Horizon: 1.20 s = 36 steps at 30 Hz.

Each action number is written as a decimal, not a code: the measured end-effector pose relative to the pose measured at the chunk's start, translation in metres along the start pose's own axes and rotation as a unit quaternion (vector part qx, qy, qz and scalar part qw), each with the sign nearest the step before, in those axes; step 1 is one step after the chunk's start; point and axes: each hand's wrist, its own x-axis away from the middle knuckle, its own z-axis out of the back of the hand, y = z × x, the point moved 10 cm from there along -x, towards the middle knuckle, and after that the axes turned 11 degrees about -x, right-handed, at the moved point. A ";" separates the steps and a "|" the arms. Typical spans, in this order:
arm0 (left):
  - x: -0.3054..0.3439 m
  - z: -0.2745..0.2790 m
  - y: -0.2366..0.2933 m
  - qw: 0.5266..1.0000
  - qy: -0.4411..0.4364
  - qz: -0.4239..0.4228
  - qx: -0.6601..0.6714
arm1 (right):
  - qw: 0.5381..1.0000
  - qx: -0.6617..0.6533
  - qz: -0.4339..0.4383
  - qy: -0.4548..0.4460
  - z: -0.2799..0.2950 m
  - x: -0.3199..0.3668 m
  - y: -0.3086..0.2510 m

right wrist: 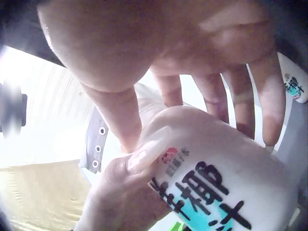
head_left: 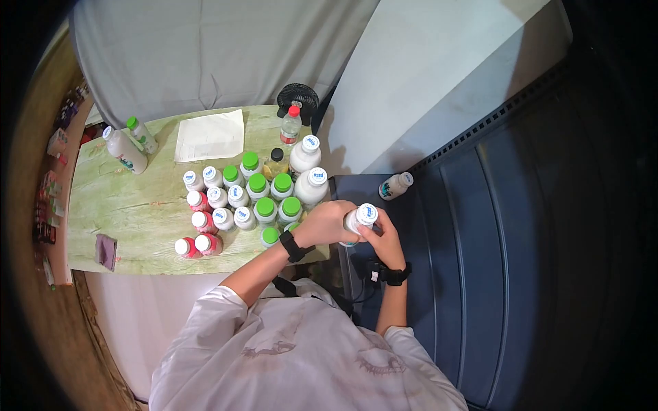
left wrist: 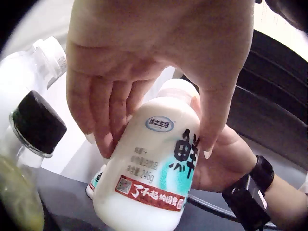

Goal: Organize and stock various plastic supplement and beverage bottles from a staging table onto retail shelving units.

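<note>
A white bottle with a white cap (head_left: 366, 214) is held between both hands over the dark surface right of the table. The left hand (head_left: 325, 223) grips it from the left; in the left wrist view its thumb and fingers lie around the upper part of the bottle (left wrist: 144, 168). The right hand (head_left: 388, 240) is on the bottle's other side. From the right wrist view, the right hand (right wrist: 192, 48) has its thumb and spread fingers about the bottle (right wrist: 216, 163), whose label shows black characters. The bottle's base is partly hidden in the head view.
Several green-capped bottles (head_left: 264, 207), white-capped bottles (head_left: 243, 217) and pink bottles (head_left: 208, 243) stand on the table (head_left: 137, 219). Another white bottle (head_left: 395, 185) is on the dark surface (head_left: 439, 226). Paper (head_left: 210, 136), a cloth (head_left: 105, 251) and a small fan (head_left: 297, 100) are also there.
</note>
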 end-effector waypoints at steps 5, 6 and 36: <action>-0.003 -0.007 -0.008 1.000 -0.005 0.016 -0.010 | 0.999 -0.039 0.015 0.003 0.002 -0.012 0.006; -0.003 -0.009 -0.010 1.000 -0.013 0.022 -0.016 | 0.999 -0.039 0.013 -0.003 -0.001 -0.012 0.003; 0.016 -0.108 -0.068 0.988 -0.056 0.113 0.084 | 0.931 0.197 0.088 0.295 0.052 -0.063 0.048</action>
